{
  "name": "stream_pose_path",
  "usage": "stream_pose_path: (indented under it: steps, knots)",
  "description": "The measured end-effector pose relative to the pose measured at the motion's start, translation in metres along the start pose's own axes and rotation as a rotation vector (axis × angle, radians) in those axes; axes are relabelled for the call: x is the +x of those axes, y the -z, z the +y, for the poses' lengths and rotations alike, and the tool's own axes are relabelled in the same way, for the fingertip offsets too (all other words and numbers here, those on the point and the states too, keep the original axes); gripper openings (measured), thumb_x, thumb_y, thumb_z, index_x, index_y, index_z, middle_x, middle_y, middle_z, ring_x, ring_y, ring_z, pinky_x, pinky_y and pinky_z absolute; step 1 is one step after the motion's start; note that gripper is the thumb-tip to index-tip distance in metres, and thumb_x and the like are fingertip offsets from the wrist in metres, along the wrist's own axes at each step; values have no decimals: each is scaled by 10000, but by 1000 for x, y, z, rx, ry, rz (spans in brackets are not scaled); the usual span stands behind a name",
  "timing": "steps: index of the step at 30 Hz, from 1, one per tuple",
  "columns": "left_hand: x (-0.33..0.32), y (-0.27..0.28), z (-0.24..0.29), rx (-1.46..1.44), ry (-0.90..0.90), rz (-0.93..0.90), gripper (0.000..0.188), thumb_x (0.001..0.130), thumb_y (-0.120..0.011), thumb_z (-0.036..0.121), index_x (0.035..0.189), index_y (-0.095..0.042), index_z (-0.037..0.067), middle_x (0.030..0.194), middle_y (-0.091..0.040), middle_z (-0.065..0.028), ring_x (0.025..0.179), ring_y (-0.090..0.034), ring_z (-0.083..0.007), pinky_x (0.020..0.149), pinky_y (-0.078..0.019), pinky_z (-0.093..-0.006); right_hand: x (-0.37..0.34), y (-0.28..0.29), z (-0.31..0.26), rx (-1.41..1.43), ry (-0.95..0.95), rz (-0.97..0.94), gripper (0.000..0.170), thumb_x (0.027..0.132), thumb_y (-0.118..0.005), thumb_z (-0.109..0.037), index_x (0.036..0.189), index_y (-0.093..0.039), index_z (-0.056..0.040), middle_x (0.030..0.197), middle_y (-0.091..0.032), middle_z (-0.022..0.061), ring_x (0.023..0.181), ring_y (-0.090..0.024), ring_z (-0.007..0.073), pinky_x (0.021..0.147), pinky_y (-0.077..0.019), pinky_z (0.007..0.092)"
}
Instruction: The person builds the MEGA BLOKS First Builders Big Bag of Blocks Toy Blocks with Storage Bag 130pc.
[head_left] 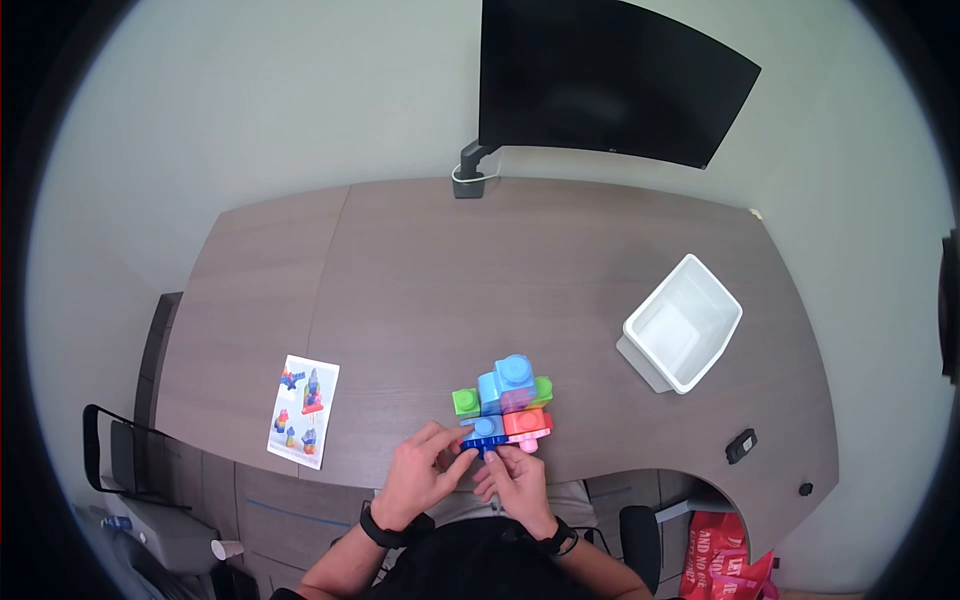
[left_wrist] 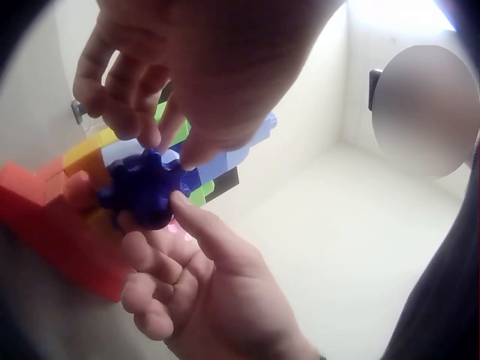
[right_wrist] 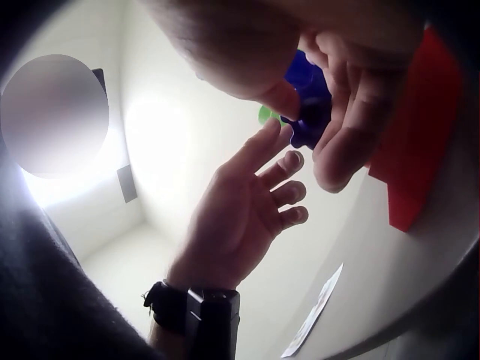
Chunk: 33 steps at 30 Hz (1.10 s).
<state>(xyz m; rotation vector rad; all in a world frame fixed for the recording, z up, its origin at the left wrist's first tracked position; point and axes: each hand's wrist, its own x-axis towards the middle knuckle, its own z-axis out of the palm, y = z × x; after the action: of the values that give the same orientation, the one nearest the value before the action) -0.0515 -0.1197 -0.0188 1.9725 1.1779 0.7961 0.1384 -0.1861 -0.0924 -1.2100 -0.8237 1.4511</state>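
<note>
A dark blue gear-shaped piece point(head_left: 484, 442) point(left_wrist: 148, 189) point(right_wrist: 311, 112) sits at the near side of a light blue block point(head_left: 485, 428). From the left, my left hand point(head_left: 415, 478) point(left_wrist: 217, 75) point(right_wrist: 234, 217) has its thumb and index finger at the gear and that block. My right hand point(head_left: 520, 490) point(left_wrist: 236, 289) point(right_wrist: 247, 49) pinches the gear, thumb on its face. Beside it is a red block point(head_left: 528, 422) with a pink piece below. Behind stand a taller light blue block point(head_left: 514, 372) and green blocks point(head_left: 466, 402).
A white bin point(head_left: 682, 325) stands on the right of the desk point(head_left: 430, 260). At the left lies a sheet with pictures of block models point(head_left: 303, 412). A small black object point(head_left: 741, 446) lies near the right edge; a monitor point(head_left: 610, 80) hangs behind.
</note>
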Motion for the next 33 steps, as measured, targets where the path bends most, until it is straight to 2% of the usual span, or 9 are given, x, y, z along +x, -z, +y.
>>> stream_pose_path:
  steps: [12, 15, 16, 19, 20, 24, 28, 31, 33]
  knots:
    - [-7, -8, -7, 89, 27, -53, 535, 974, -885, 219, 1482, -761, 108, 883, -772, -75, 656, -735, -194, 644, -595, -346, 20, 28, 26, 526, -367, -283, 568, 1271, -334, -441, 1272, -645, 34, 859, -737, 154, 693, -764, 264, 579, -595, 342]
    - [-1, -3, -2, 74, 19, -60, 568, 979, -883, 224, 1516, -737, 115, 855, -769, -66, 660, -735, -191, 652, -598, -345, 21, 33, 28, 466, -449, -308, 582, 1271, -303, -441, 1246, -664, 15, 885, -751, 153, 699, -760, 259, 591, -576, 328]
    - [-1, -3, 2, 60, 20, -54, 574, 980, -882, 224, 1524, -731, 119, 843, -764, -61, 662, -735, -190, 655, -599, -345, 18, 32, 22, 343, -456, -304, 499, 1269, -388, -394, 1243, -680, 10, 897, -755, 124, 707, -760, 213, 595, -573, 312]
    - [0, -2, 6, 53, -13, -89, 584, 982, -881, 222, 1537, -723, 136, 821, -754, -54, 666, -731, -191, 662, -599, -348, 2, 31, 10, -202, -205, -352, 329, 1241, -528, -271, 1270, -707, 3, 914, -759, 100, 715, -738, 132, 606, -568, 274]
    - [0, -2, 6, 57, -29, -108, 586, 981, -881, 221, 1540, -722, 144, 816, -751, -53, 667, -730, -192, 664, -599, -349, -7, 26, -6, -252, -59, -289, 208, 1153, -696, -135, 1302, -724, 9, 855, -745, 48, 687, -687, 64, 604, -535, 234]
    - [4, -8, 6, 86, -42, -97, 554, 1021, -847, 316, 1554, -721, 235, 787, -735, -37, 667, -720, -225, 643, -600, -386, -23, 28, -58, -565, 360, 146, 388, 1037, -817, -116, 1410, -739, -42, 736, -716, 63, 604, -680, 108, 611, -555, 300]
    - [6, -11, 5, 107, -31, -83, 523, 1021, -846, 317, 1528, -738, 250, 788, -739, -37, 662, -726, -228, 635, -598, -388, -7, 48, -78, -861, 374, 175, 611, 996, -790, -79, 1594, -668, -100, 738, -686, 91, 589, -689, 257, 596, -551, 374]
    - [8, -8, 8, 139, -15, -77, 487, 1023, -842, 324, 1498, -754, 258, 795, -749, -32, 668, -742, -223, 632, -600, -385, -2, 45, -71, -915, 561, 224, 613, 952, -790, -17, 1556, -707, -93, 667, -587, 50, 513, -565, 156, 543, -473, 342]
    - [8, -8, 12, 158, 9, -84, 464, 1027, -836, 331, 1480, -763, 261, 798, -754, -27, 676, -752, -217, 632, -602, -384, 0, 46, -68, -994, 592, 228, 633, 938, -788, -17, 1560, -708, -100, 664, -586, 53, 515, -579, 185, 547, -485, 359]
